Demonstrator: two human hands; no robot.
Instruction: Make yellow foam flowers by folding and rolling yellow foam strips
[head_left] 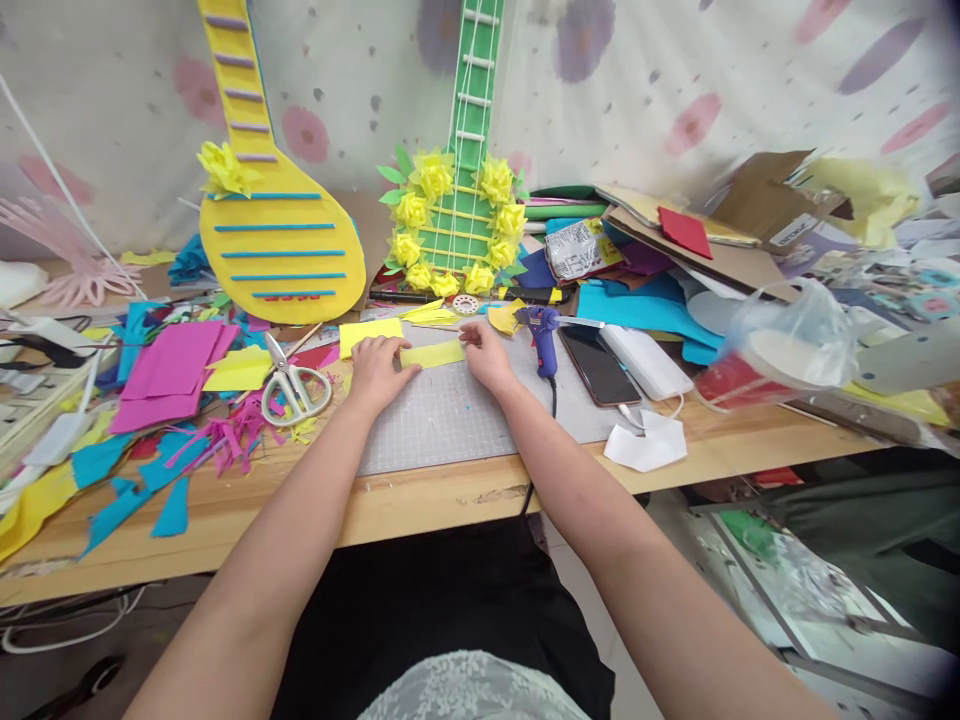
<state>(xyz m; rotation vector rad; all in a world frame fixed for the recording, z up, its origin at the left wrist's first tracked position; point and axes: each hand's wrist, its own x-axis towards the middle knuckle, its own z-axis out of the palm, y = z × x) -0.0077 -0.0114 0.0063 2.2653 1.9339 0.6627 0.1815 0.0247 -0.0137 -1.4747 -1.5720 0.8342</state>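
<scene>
Gray mat point(442, 425) | yellow strip point(433, 354) | long axis left-right | between both hands point(379, 370)

Strip point(435, 354): matt, paper-like. Taken from it: scissors point(284, 381) at nine o'clock, bright metal and smooth plastic; glue gun point(543, 340) at three, smooth plastic; phone point(598, 365) beyond, glossy, glass-like; table edge point(442, 497) at six, scuffed wood.

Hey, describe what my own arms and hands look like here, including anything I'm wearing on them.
Your left arm and right arm show no sleeves, watch or bracelet. Your left grip and right grip are ungloved hands with no rings I can make out. Between the arms, there's black fabric and a whitish, lacy floral piece.
</scene>
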